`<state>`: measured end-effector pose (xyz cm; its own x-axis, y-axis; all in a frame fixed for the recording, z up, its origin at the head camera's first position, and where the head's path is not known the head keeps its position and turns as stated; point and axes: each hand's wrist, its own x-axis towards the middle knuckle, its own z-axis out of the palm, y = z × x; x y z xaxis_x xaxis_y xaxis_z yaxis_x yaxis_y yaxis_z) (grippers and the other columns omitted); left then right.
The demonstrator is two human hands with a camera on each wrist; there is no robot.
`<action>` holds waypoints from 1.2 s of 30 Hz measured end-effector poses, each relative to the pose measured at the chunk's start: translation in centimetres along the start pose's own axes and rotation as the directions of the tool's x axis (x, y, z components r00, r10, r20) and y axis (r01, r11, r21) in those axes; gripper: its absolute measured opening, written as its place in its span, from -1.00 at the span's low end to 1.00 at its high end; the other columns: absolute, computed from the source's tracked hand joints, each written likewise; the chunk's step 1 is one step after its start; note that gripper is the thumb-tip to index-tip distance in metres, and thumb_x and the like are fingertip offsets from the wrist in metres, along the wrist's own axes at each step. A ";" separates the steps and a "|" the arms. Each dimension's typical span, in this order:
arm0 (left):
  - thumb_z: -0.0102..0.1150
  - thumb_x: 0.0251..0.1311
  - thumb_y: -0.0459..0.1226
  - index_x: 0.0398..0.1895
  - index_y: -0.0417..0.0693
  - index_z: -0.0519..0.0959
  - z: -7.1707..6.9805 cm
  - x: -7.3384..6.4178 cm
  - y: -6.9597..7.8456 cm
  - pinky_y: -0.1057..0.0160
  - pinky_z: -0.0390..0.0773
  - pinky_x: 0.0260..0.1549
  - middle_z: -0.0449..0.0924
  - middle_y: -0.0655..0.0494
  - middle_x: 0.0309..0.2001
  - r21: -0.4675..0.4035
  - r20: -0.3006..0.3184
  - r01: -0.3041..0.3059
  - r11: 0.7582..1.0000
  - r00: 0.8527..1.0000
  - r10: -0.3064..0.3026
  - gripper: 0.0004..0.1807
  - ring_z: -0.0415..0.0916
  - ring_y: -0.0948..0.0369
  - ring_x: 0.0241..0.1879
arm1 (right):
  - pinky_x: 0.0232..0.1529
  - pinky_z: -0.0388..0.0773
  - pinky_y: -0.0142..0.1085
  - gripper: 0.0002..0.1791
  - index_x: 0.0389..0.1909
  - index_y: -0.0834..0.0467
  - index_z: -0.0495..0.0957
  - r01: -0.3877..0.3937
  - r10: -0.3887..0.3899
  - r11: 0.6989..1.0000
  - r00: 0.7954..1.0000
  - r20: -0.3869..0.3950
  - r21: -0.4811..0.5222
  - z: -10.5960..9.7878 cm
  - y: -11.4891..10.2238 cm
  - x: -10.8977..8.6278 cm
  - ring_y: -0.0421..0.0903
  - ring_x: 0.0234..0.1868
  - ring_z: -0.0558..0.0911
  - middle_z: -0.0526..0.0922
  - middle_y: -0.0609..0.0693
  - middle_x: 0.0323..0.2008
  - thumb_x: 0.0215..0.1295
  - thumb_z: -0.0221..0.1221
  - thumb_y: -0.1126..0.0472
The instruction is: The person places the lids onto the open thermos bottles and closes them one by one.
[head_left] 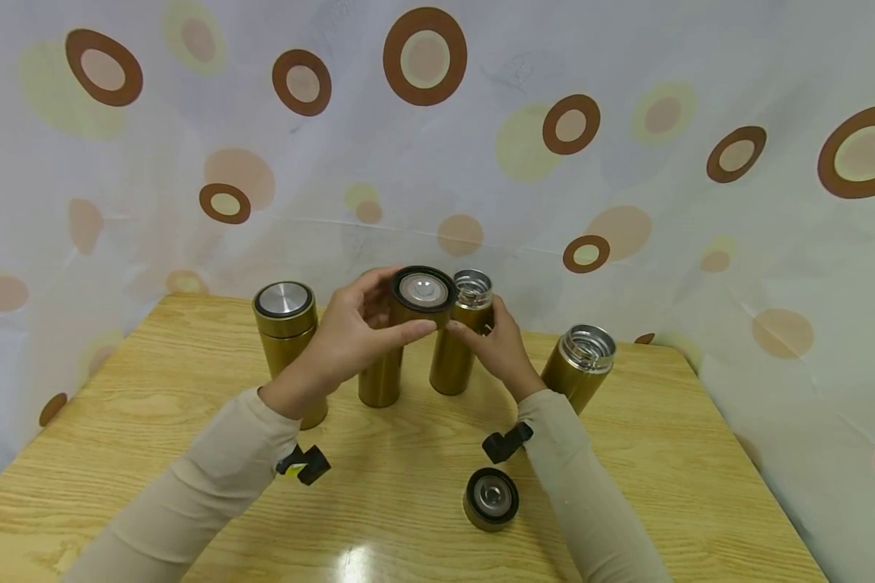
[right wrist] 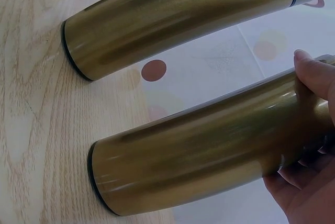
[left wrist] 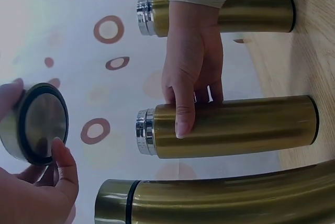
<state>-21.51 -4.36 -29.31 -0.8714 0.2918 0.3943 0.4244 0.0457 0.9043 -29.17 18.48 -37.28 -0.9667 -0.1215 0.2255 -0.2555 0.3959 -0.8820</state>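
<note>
One hand, the left hand [head_left: 346, 340], is holding up a lid [head_left: 423, 289], its fingers pinching the rim; the underside is facing the person, probably to keep the inside in sight. From where I'm standing in the room, the right hand [head_left: 497, 344] is gripping an uncapped flask [head_left: 452, 356] near its top, seemingly to steady it on the worktop [head_left: 401, 494]. A loose lid [head_left: 491, 495] is lying underside up, perhaps to keep its inside off the wood. A second uncapped flask [head_left: 574, 376] is standing to the right, while a capped flask [head_left: 284, 324] is standing at far left and another capped flask [head_left: 381, 380] is standing partly hidden below the raised lid.

From the left wrist, the raised lid is showing a brushed steel face ringed in black, and the right thumb is lying along the gripped flask, leaving its shiny metal neck uncovered.

From the right wrist, that flask's smooth gold body is catching long streaks of light above a dark base ring, the fingers wrapping its upper part.
</note>
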 end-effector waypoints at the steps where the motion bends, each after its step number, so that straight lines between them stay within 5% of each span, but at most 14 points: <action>1: 0.36 0.08 -0.37 0.32 -0.13 0.33 0.0 0.0 0.0 0.27 0.51 0.04 0.50 0.00 0.15 -0.027 0.007 -0.015 1.000 1.000 0.015 -0.30 0.50 0.15 0.06 | 0.26 0.33 0.01 -0.20 0.37 0.19 0.12 -0.001 0.001 1.000 1.000 0.000 0.000 0.0 0.0 0.0 0.12 0.30 0.37 0.35 0.16 0.27 0.22 0.30 0.04; 7: 0.22 0.21 -0.35 0.38 -0.13 0.27 0.0 0.3 0.2 0.27 0.48 0.08 0.45 -0.04 0.16 -0.130 0.024 -0.067 0.989 0.997 0.071 -0.35 0.47 0.13 0.13 | 0.23 0.35 0.01 -0.17 0.38 0.16 0.12 0.007 -0.007 1.000 1.000 0.011 -0.006 0.0 0.2 0.0 0.09 0.26 0.38 0.36 0.14 0.26 0.20 0.30 -0.03; 16: 0.18 0.22 -0.32 0.38 -0.04 0.28 0.7 1.2 0.5 0.26 0.54 -0.01 0.36 -0.02 0.14 -0.220 0.019 -0.059 0.974 0.998 0.065 -0.37 0.48 0.09 0.12 | 0.26 0.31 0.03 -0.15 0.41 0.11 0.08 -0.004 0.004 1.000 1.000 0.029 -0.007 -0.1 0.2 -0.1 0.08 0.29 0.35 0.32 0.12 0.30 0.22 0.27 -0.08; 24: 0.37 0.09 -0.28 0.37 -0.05 0.20 1.3 2.4 0.3 0.20 0.57 -0.04 0.34 -0.02 0.15 0.018 -0.082 -0.093 0.995 0.992 0.095 -0.22 0.55 0.09 -0.02 | 0.26 0.31 0.04 -0.12 0.42 0.12 0.07 -0.007 0.007 1.000 1.000 0.021 -0.015 -0.1 0.3 0.1 0.09 0.31 0.34 0.30 0.12 0.31 0.21 0.27 -0.10; 36: 0.40 0.06 -0.13 0.28 -0.08 0.38 2.1 4.7 0.2 0.14 0.50 0.01 0.46 0.04 0.11 0.220 -0.110 -0.129 0.967 0.982 0.156 -0.30 0.46 0.18 0.03 | 0.26 0.33 0.01 -0.12 0.42 0.11 0.06 -0.005 0.005 1.000 1.000 0.018 -0.022 -0.1 0.4 0.1 0.08 0.31 0.34 0.30 0.11 0.32 0.22 0.26 -0.11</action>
<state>-24.97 -0.98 -27.66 -0.8162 0.1889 0.5461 0.5770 0.2162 0.7876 -29.36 18.78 -37.58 -0.9675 -0.1361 0.2130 -0.2510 0.4167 -0.8737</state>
